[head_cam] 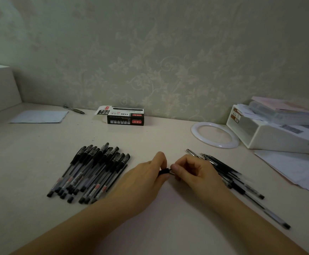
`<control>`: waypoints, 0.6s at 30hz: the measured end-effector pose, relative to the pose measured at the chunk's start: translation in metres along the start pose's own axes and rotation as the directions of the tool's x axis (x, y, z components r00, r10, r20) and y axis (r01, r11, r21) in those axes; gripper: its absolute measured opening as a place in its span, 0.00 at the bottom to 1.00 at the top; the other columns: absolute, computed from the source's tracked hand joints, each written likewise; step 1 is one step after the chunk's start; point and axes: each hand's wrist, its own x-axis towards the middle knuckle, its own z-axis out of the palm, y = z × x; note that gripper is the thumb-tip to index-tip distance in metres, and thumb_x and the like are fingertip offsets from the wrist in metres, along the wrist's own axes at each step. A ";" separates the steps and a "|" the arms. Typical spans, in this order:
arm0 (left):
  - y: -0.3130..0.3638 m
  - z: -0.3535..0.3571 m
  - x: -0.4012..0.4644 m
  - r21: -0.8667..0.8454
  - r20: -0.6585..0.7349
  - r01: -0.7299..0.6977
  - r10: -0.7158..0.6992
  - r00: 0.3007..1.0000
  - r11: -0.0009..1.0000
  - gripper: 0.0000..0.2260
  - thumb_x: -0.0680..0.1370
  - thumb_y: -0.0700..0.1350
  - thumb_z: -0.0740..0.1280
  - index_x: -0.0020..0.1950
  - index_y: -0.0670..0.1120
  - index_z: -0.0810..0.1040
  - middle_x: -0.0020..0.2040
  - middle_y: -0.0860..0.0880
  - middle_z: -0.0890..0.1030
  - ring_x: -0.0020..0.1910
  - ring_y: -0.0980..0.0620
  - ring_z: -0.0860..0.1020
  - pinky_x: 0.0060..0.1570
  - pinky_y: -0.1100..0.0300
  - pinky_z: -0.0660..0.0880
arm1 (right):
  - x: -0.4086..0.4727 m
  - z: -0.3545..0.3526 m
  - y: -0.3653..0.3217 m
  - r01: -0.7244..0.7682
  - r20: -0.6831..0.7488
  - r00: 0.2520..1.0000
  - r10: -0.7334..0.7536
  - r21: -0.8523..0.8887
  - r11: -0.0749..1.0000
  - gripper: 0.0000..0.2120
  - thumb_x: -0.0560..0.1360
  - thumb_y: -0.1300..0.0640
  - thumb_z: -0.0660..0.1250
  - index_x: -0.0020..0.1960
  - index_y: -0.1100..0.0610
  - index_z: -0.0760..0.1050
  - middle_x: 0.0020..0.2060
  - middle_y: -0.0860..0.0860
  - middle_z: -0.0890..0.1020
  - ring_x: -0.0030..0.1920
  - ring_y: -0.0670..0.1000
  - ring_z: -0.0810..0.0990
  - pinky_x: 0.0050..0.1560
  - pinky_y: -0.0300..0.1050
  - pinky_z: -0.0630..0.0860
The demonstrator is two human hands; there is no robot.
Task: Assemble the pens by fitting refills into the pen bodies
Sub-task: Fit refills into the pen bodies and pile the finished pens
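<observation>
Desk (39,153): both hands (146,179) on pen (165,171).

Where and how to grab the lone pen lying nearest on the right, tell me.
Take the lone pen by the middle of its clear barrel, pinching across it from above. It lies flat on the desk, apart from the refill pile, its black end pointing toward the near right, so both long sides look free, probably easiest for the right hand.

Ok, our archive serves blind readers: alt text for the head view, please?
Two bare hands, left hand and right hand, pinch a small black pen part over a pale desk, with capped pens left and loose refills right.
</observation>
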 end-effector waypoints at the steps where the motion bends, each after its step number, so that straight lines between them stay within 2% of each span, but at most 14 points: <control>1: 0.000 -0.001 0.000 0.003 -0.006 -0.002 0.002 1.000 1.000 0.06 0.81 0.54 0.59 0.49 0.55 0.62 0.33 0.56 0.70 0.31 0.57 0.69 0.28 0.61 0.61 | 0.000 -0.001 0.000 0.001 0.016 1.000 -0.001 0.011 1.000 0.03 0.76 0.56 0.71 0.43 0.50 0.81 0.37 0.48 0.83 0.38 0.46 0.81 0.43 0.40 0.77; 4: 0.001 -0.003 0.000 0.001 -0.023 -0.015 0.015 1.000 1.000 0.05 0.81 0.53 0.58 0.48 0.55 0.63 0.34 0.57 0.70 0.32 0.57 0.69 0.29 0.59 0.62 | 0.002 -0.002 0.001 0.008 0.022 1.000 -0.008 0.017 1.000 0.05 0.74 0.55 0.73 0.49 0.46 0.81 0.44 0.44 0.84 0.43 0.50 0.82 0.47 0.44 0.79; 7: 0.002 -0.002 0.000 -0.005 -0.018 -0.032 0.032 0.999 0.999 0.05 0.81 0.53 0.57 0.47 0.55 0.65 0.37 0.60 0.70 0.36 0.57 0.71 0.33 0.57 0.69 | 0.001 0.001 -0.001 -0.004 -0.009 1.000 0.004 0.046 0.999 0.09 0.72 0.45 0.70 0.46 0.49 0.81 0.40 0.46 0.84 0.39 0.46 0.82 0.42 0.38 0.78; 9: 0.002 -0.002 -0.001 0.002 -0.016 -0.031 0.031 0.999 1.000 0.05 0.81 0.54 0.57 0.47 0.55 0.66 0.40 0.59 0.71 0.38 0.57 0.71 0.37 0.55 0.71 | 0.001 0.001 -0.001 -0.003 -0.012 1.000 0.004 0.054 0.999 0.08 0.75 0.50 0.70 0.42 0.53 0.81 0.35 0.49 0.84 0.36 0.44 0.80 0.40 0.34 0.75; 12: 0.002 -0.003 -0.001 0.019 -0.009 -0.009 0.009 1.000 1.000 0.07 0.81 0.54 0.54 0.49 0.55 0.69 0.44 0.57 0.74 0.42 0.55 0.72 0.41 0.52 0.73 | 0.001 0.000 0.000 -0.012 0.004 1.000 0.011 0.119 0.993 0.03 0.75 0.59 0.71 0.43 0.56 0.82 0.35 0.51 0.84 0.36 0.44 0.81 0.40 0.34 0.75; 16: 0.003 -0.003 0.001 0.088 0.018 0.031 -0.032 0.999 0.996 0.08 0.82 0.54 0.52 0.48 0.55 0.68 0.42 0.57 0.72 0.41 0.55 0.72 0.39 0.55 0.71 | 0.001 -0.002 -0.003 -0.029 -0.008 0.999 0.031 0.170 0.985 0.03 0.73 0.63 0.73 0.44 0.56 0.82 0.37 0.49 0.85 0.39 0.45 0.82 0.42 0.34 0.77; 18: 0.001 -0.006 0.002 0.122 0.007 0.059 -0.061 0.998 0.991 0.09 0.83 0.54 0.51 0.48 0.54 0.68 0.42 0.57 0.73 0.41 0.55 0.72 0.39 0.55 0.71 | 0.003 -0.005 -0.003 -0.026 -0.082 0.996 0.041 0.180 0.983 0.05 0.72 0.64 0.74 0.44 0.55 0.83 0.39 0.48 0.86 0.41 0.46 0.83 0.45 0.34 0.78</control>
